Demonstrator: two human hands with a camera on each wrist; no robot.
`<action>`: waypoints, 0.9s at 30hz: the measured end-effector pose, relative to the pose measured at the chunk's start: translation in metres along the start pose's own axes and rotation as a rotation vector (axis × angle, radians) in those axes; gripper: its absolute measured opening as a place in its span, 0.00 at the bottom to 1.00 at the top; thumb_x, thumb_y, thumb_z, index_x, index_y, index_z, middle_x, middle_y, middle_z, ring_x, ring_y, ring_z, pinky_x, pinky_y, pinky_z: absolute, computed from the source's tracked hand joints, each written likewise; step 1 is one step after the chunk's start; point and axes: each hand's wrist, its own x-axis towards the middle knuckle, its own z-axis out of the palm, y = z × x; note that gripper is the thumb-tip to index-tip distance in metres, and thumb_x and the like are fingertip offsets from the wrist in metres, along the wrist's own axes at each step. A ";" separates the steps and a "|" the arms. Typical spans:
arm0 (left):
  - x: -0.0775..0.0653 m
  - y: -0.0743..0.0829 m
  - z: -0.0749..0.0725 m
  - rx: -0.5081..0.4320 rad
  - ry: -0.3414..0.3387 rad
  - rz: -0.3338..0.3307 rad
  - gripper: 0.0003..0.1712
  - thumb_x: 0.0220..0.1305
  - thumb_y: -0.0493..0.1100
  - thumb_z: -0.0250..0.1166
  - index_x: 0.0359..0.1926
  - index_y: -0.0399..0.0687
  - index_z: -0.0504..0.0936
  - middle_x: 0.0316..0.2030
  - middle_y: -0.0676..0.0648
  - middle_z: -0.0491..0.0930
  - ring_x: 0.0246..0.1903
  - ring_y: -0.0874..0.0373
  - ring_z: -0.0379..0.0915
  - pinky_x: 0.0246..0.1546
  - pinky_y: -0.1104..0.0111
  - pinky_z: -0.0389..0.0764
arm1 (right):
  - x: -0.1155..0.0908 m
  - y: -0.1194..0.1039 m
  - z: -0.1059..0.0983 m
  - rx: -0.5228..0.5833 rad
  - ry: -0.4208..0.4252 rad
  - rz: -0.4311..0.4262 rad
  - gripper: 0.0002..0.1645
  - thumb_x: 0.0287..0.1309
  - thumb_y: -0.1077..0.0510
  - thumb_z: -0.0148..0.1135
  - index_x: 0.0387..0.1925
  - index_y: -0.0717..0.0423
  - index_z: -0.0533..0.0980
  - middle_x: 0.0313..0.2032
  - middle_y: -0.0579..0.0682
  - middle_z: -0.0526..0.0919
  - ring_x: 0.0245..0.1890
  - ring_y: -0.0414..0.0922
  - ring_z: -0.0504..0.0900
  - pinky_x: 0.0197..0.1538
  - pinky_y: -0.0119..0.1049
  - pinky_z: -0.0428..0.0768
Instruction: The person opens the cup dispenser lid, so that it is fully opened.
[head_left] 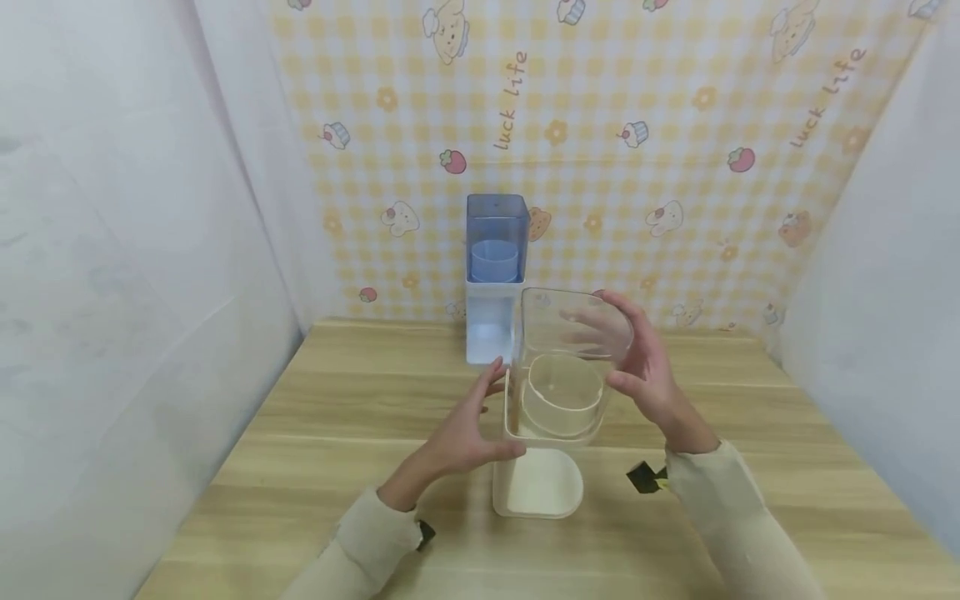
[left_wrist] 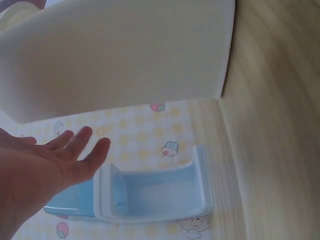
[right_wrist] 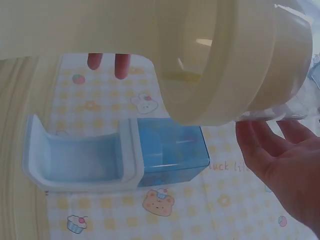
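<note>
A cream dispenser point(head_left: 540, 487) with a clear upper cover point(head_left: 551, 312) and a round inner cup point(head_left: 562, 404) stands upright on the wooden table in front of me. My left hand point(head_left: 461, 433) is at its left side, thumb toward the front and fingers spread; a gap shows between those fingers and the dispenser in the left wrist view. My right hand point(head_left: 652, 383) is by the upper right, its fingers extended behind the clear cover and seen through it. Whether the right fingertips press on the cover, I cannot tell.
Behind, against the yellow checked backdrop point(head_left: 600, 183), a similar blue-and-white dispenser point(head_left: 495, 325) stands at the back of the table point(head_left: 352, 392). White sheets point(head_left: 135, 250) hang at both sides. Small black devices point(head_left: 642, 477) show near the cuffs.
</note>
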 end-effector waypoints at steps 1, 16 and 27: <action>0.000 -0.001 0.002 -0.004 -0.006 0.014 0.70 0.47 0.76 0.69 0.79 0.53 0.42 0.76 0.48 0.52 0.72 0.47 0.54 0.65 0.45 0.64 | -0.001 0.000 0.000 -0.004 0.000 0.002 0.50 0.62 0.48 0.68 0.74 0.63 0.51 0.65 0.68 0.70 0.57 0.60 0.79 0.55 0.47 0.80; 0.003 -0.001 0.017 -0.067 0.065 0.083 0.71 0.49 0.72 0.70 0.77 0.41 0.42 0.70 0.37 0.59 0.68 0.42 0.58 0.62 0.44 0.66 | -0.003 -0.004 0.017 -0.127 0.033 0.102 0.60 0.42 0.56 0.82 0.67 0.54 0.49 0.71 0.72 0.56 0.66 0.68 0.66 0.64 0.55 0.71; 0.008 -0.009 0.030 -0.073 0.149 0.161 0.70 0.49 0.76 0.66 0.75 0.37 0.45 0.67 0.34 0.63 0.63 0.42 0.65 0.56 0.47 0.74 | -0.002 0.002 0.024 -0.165 0.066 0.038 0.60 0.40 0.60 0.83 0.61 0.64 0.47 0.64 0.76 0.64 0.57 0.68 0.75 0.59 0.53 0.77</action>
